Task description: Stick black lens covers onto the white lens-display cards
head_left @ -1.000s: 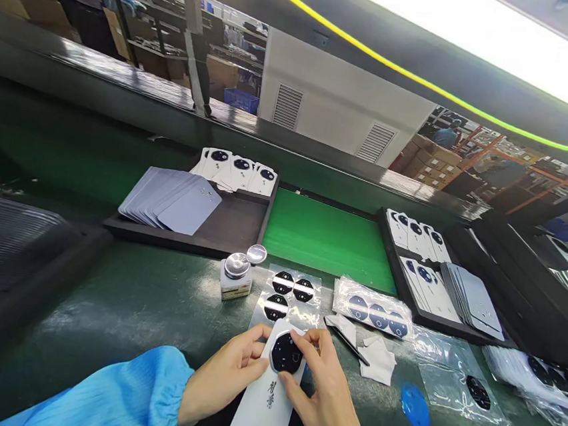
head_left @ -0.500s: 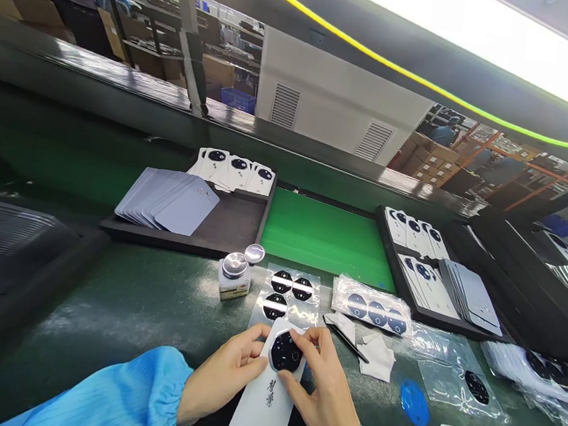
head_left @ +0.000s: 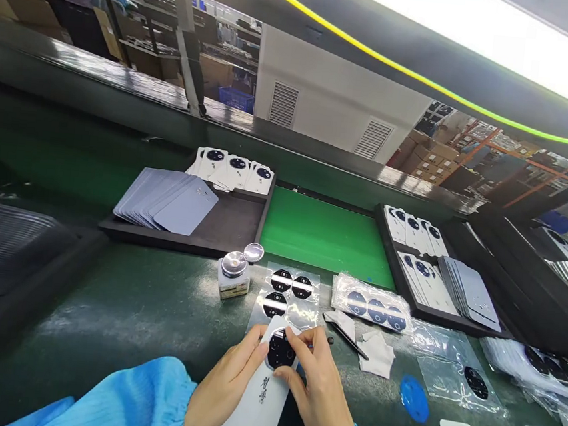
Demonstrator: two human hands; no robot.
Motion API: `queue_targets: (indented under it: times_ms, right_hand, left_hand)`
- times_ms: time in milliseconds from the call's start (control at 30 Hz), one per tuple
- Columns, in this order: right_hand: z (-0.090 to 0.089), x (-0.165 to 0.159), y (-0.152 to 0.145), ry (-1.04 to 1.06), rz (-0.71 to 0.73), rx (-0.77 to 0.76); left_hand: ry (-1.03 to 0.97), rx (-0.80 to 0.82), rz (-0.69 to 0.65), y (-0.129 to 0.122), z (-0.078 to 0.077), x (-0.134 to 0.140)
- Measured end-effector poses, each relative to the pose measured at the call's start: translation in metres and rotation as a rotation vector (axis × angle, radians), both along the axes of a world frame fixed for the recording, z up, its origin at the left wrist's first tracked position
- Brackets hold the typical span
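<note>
Lower centre of the frame: the left hand (head_left: 227, 385) grips the left edge of a white phone back cover (head_left: 258, 405), fingers curled around it. The right hand (head_left: 319, 394) pinches the black round camera lens piece (head_left: 279, 353) seated at the cover's upper end — thumb and forefinger closed on its rim. Just above lies a clear sheet of black lens discs (head_left: 286, 293); beside it, left, stands a small metal-capped jar (head_left: 233, 276). A black tray (head_left: 222, 224) with stacked covers sits upper left — a blue disc (head_left: 414, 398) lies lower right.
</note>
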State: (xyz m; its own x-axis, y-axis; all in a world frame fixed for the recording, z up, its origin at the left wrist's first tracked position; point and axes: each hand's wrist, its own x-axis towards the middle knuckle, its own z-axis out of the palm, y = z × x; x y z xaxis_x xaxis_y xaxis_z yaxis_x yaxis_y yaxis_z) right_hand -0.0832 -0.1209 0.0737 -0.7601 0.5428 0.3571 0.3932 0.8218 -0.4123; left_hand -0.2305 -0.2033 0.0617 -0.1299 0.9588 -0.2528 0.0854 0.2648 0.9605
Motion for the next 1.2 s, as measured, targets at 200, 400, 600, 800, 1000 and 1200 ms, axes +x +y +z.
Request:
queue_targets:
  times_ms: [200, 400, 600, 800, 1000, 1200]
  right_hand:
    - [0.000, -0.004, -0.005, 0.011, -0.026, 0.041]
    - [-0.003, -0.010, -0.010, 0.046, -0.037, 0.117]
    - [-0.006, -0.012, -0.009, 0.092, -0.052, 0.212]
    - [-0.004, -0.012, -0.006, 0.107, -0.019, 0.231]
    - [-0.002, -0.012, -0.008, 0.100, -0.024, 0.252]
    - [-0.002, -0.010, -0.008, 0.118, -0.037, 0.143]
  left_hand:
    - [0.050, 0.012, 0.084, 0.001, -0.002, 0.003]
    - [0.133, 0.032, 0.089, 0.004, -0.003, 0.000]
    - [0.126, 0.023, 0.086, 0.003, -0.007, -0.003]
    - [0.093, 0.065, 0.121, 0.001, -0.008, -0.002]
    - [0.061, 0.031, 0.120, 0.001, -0.012, -0.004]
    - [0.005, 0.019, 0.115, 0.004, -0.010, -0.005]
